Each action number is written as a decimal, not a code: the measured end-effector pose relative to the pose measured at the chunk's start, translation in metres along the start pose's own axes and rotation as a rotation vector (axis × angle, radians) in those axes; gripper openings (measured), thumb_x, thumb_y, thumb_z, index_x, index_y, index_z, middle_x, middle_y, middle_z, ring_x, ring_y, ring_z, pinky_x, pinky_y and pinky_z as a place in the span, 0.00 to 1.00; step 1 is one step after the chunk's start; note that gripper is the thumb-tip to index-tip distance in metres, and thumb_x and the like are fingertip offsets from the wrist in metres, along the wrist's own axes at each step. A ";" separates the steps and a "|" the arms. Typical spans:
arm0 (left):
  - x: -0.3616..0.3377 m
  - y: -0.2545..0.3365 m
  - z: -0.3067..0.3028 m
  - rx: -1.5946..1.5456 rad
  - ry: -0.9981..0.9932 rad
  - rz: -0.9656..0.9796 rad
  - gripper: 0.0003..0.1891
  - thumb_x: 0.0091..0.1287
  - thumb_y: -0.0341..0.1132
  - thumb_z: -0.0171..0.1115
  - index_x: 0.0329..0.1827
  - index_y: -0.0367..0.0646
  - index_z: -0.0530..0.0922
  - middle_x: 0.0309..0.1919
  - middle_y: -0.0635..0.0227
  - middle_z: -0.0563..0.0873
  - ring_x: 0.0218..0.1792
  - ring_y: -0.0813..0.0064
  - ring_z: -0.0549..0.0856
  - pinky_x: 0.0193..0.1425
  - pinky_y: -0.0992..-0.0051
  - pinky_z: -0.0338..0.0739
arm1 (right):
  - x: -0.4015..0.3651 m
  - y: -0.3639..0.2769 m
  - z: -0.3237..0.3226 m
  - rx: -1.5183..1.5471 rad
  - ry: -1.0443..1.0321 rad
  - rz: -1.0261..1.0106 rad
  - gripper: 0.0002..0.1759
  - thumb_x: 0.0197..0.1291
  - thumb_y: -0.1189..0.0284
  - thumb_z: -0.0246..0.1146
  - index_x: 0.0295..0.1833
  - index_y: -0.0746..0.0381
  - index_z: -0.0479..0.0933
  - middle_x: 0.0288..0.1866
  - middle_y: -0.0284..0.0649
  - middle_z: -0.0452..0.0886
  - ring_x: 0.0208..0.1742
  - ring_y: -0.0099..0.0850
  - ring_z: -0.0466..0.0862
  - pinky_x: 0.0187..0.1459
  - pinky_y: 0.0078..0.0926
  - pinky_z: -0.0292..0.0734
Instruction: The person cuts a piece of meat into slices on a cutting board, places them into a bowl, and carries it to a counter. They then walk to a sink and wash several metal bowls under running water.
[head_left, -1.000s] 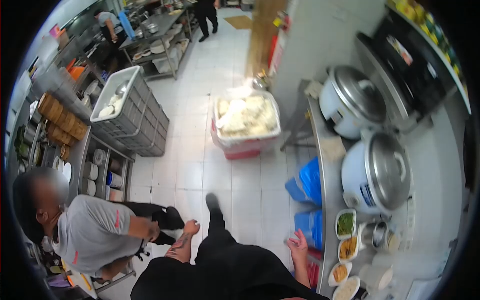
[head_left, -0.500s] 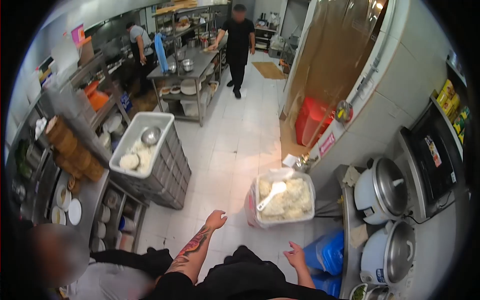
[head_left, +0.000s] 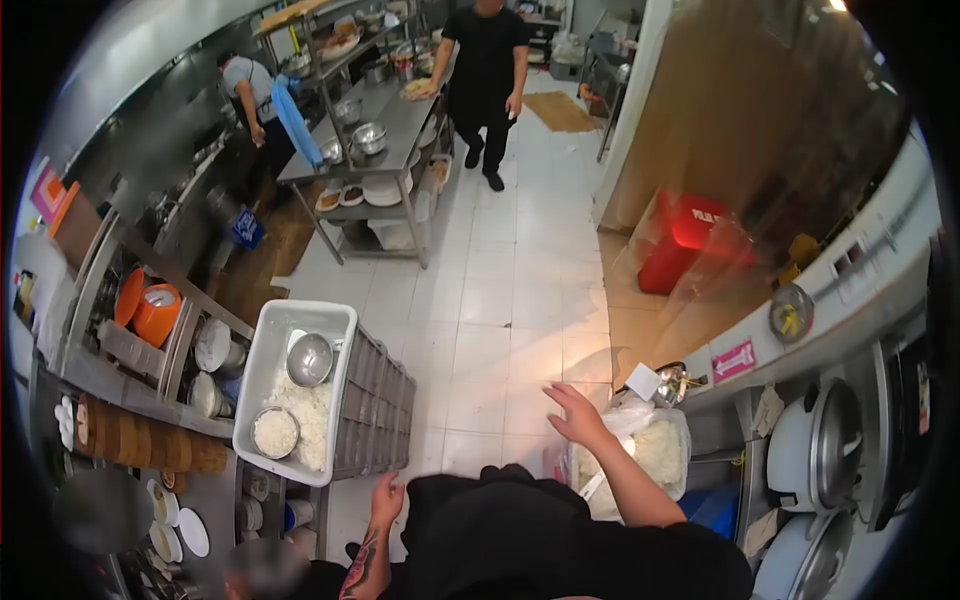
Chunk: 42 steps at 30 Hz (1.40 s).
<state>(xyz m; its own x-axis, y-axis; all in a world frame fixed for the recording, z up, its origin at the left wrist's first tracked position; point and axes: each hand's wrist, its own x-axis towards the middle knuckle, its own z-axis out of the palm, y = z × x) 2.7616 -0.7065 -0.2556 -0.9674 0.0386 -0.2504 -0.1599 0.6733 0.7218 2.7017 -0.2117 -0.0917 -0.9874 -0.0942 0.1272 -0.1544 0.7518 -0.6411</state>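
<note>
While your right hand (head_left: 575, 415) hovers open and empty over the bagged rice bin (head_left: 655, 455) on the floor at your right, you risk snagging its liner; your left hand (head_left: 385, 497), loose and empty, hangs near the grey crates (head_left: 380, 410).

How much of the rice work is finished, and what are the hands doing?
Done: cooked rice sits in the bag-lined bin and the white tub. In hand: the right hand reaches, open and empty, just above the bin; the left hand hangs empty by the grey crates. Left: nothing is being scooped or carried yet.
</note>
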 end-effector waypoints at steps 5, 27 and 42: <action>0.108 0.097 -0.023 -0.290 0.173 0.116 0.20 0.69 0.31 0.63 0.64 0.37 0.78 0.55 0.53 0.83 0.51 0.62 0.87 0.53 0.66 0.83 | 0.138 -0.011 0.028 0.251 -0.325 0.006 0.31 0.55 0.79 0.63 0.68 0.58 0.76 0.64 0.49 0.79 0.58 0.45 0.83 0.60 0.37 0.79; 0.655 0.197 0.046 0.782 -0.739 0.037 0.26 0.65 0.50 0.64 0.62 0.46 0.82 0.56 0.54 0.87 0.59 0.53 0.85 0.65 0.59 0.78 | 0.434 0.319 -0.214 0.130 0.450 0.376 0.14 0.64 0.76 0.62 0.54 0.63 0.84 0.44 0.45 0.88 0.43 0.41 0.88 0.45 0.34 0.82; 0.891 0.372 0.221 0.426 -0.646 -0.207 0.20 0.64 0.47 0.64 0.54 0.47 0.83 0.50 0.55 0.87 0.53 0.53 0.86 0.58 0.57 0.80 | 0.901 0.535 -0.349 0.138 0.037 0.136 0.17 0.67 0.70 0.63 0.58 0.64 0.82 0.44 0.47 0.88 0.41 0.35 0.87 0.45 0.31 0.81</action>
<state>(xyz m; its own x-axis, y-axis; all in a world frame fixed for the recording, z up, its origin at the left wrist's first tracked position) 1.8835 -0.2581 -0.3525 -0.6006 0.2141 -0.7703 -0.1085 0.9327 0.3438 1.7420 0.3337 -0.0561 -0.9979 0.0283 0.0587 -0.0255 0.6592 -0.7515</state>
